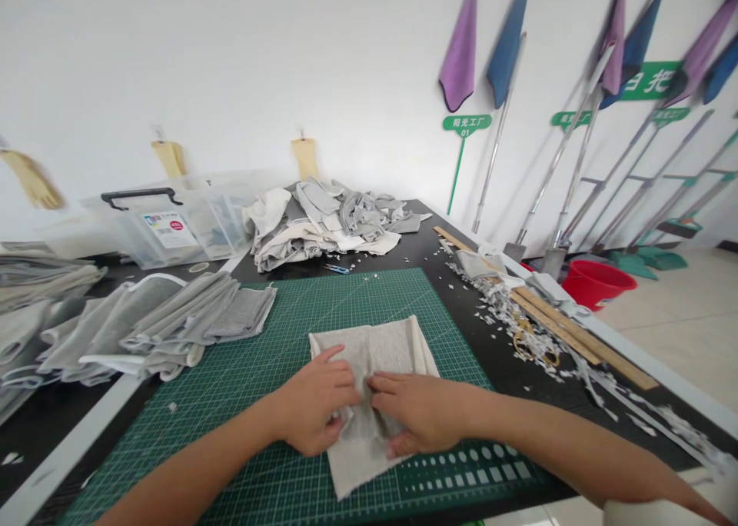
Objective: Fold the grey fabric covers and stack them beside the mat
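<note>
A piece of light grey fabric [369,464] lies on the green cutting mat [277,403] in front of me, its side edges turned in. My left hand [323,403] is on the fabric's left part, thumb and curled fingers closed on a small fold, index finger sticking out. On the right part rests my right hand [412,411], fingers stretched out and pressed against the cloth, pointing left. A crease runs between the two hands. Whatever is under the palms is hidden.
Stacks of folded grey fabric [173,318] lie at left. Behind the mat are a heap of fabric scraps [328,218], blue thread snips [337,269] and a clear plastic box [178,230]. At right lie wooden rulers [553,326], scissors [527,341] and lint; a red bucket [600,280] stands beyond the table.
</note>
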A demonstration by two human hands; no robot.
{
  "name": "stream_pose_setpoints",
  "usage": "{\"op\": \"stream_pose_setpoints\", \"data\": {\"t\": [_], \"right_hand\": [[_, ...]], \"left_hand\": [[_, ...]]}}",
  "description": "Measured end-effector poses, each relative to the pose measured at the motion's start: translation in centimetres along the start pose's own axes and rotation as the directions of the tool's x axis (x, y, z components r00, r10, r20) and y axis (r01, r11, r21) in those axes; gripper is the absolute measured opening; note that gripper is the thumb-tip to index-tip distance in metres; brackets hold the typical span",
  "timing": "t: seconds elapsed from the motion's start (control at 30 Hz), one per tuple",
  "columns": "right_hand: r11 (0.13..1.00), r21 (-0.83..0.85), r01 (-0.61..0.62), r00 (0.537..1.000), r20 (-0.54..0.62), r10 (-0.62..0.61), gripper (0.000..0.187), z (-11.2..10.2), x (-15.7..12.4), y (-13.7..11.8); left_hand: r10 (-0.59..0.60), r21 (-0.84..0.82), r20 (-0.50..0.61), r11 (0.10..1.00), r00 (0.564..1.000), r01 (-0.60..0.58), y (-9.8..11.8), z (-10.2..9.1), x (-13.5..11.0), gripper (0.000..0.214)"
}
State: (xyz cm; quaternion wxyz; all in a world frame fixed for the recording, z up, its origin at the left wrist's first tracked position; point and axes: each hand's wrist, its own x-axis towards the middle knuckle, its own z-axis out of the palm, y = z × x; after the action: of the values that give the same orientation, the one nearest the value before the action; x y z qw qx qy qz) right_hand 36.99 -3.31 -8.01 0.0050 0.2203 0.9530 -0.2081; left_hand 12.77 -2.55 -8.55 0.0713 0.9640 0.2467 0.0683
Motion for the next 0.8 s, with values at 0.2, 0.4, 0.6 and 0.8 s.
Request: {"op": "stream_pose_setpoints", "data": {"t": [0.2,0.4,0.6,0.8], "right_hand": [[0.99,-0.053,-0.131,0.988,-0.09,0.126,0.077,1.3,3.1,3.3],[0.976,-0.086,-0.2,0.971,-0.152,0.186,0.07,0.2,5.8,6.1],[0.964,-0.164,-0.209,0.962,-0.212,0.173,0.063,0.0,6.3,4.8],[0.971,-0.19,-0.144,0.955,-0.283,0.087,0.075,2.8,5.6,1.5]], "left_hand": [[-0.052,0.176,-0.01,0.983,0.999,0.052,-0.8,0.5,0.1,0.01],[-0.242,0.224,-0.174,0.934,0.955,0.277,-2.5,0.8,1.2,0.004],[-0.327,0.236,-0.218,0.897,0.919,0.375,-3.2,0.7,1.1,0.009],[-0.34,0.21,-0.229,0.898,0.912,0.387,-3.4,0.3,0.8,0.016]]}}
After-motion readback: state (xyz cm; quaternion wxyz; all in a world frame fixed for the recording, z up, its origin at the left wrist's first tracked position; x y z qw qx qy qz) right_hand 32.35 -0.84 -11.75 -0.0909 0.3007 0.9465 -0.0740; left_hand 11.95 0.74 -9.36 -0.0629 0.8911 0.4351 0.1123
